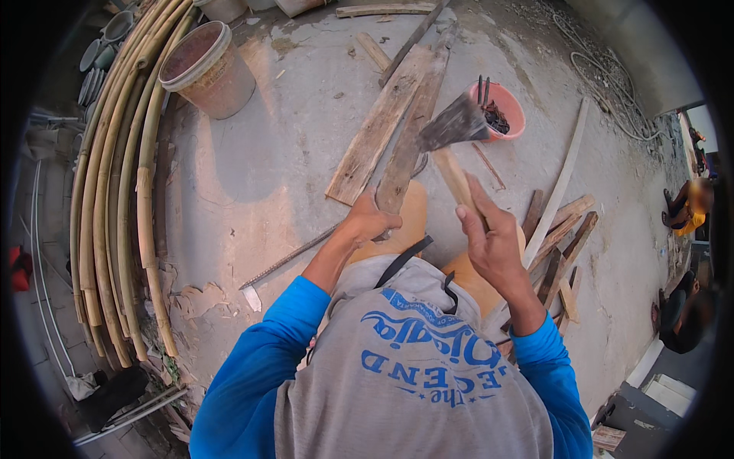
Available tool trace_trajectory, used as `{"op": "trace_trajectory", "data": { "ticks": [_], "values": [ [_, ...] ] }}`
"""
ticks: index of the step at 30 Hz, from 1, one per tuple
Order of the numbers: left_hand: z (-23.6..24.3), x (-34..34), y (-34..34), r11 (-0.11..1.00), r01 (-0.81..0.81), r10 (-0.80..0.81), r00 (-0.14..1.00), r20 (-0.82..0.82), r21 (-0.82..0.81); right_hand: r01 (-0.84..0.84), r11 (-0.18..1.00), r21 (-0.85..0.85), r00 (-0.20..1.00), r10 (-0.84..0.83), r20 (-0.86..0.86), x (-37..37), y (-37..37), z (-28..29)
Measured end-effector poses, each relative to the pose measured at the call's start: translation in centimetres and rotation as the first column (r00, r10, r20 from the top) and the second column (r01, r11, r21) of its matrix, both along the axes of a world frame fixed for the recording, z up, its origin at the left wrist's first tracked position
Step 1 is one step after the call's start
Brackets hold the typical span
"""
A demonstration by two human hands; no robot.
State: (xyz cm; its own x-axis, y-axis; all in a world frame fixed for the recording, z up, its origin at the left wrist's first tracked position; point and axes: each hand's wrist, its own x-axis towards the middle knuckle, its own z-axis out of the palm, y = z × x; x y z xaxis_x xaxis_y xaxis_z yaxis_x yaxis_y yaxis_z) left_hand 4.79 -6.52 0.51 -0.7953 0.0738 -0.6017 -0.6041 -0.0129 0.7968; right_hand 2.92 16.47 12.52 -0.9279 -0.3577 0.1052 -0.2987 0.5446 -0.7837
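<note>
My right hand [489, 243] is closed around the wooden handle of a hatchet [453, 128], whose wide dark blade is raised and slightly blurred. My left hand [367, 220] grips the near end of a narrow weathered wooden plank [413, 134], which slopes away from me across the floor. Left of it lies a wider plank [368, 147], close alongside. Just beyond the blade stands a small pink bucket [514, 105] holding dark, rusty-looking bits and a tool with two dark handles sticking up.
Long bamboo poles [115, 199] lie stacked at the left, beside a dirty white bucket [222, 80]. A metal rod [294, 256] rests near my left forearm. Wood offcuts [562, 249] are piled at my right. Two people [692, 206] sit at the far right edge.
</note>
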Motion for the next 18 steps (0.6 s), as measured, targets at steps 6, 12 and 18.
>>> {"op": "trace_trajectory", "data": {
  "ticks": [6,12,18],
  "values": [
    [-1.2,-1.7,-1.0,0.993,0.024,-0.031,0.998,-0.057,-0.112,0.217,0.817,-0.534,0.895,-0.385,-0.225,-2.8,-2.1,5.5],
    [-2.8,-1.7,-0.7,0.977,0.009,-0.035,0.992,-0.123,-0.211,0.024,0.990,-0.138,0.909,0.036,0.416,-5.8,-0.4,0.1],
    [-2.2,-1.7,-2.3,1.000,0.011,-0.011,1.000,0.023,-0.009,-0.067,0.993,-0.097,0.706,0.116,0.699,-8.6,1.3,-1.8]
  ]
}}
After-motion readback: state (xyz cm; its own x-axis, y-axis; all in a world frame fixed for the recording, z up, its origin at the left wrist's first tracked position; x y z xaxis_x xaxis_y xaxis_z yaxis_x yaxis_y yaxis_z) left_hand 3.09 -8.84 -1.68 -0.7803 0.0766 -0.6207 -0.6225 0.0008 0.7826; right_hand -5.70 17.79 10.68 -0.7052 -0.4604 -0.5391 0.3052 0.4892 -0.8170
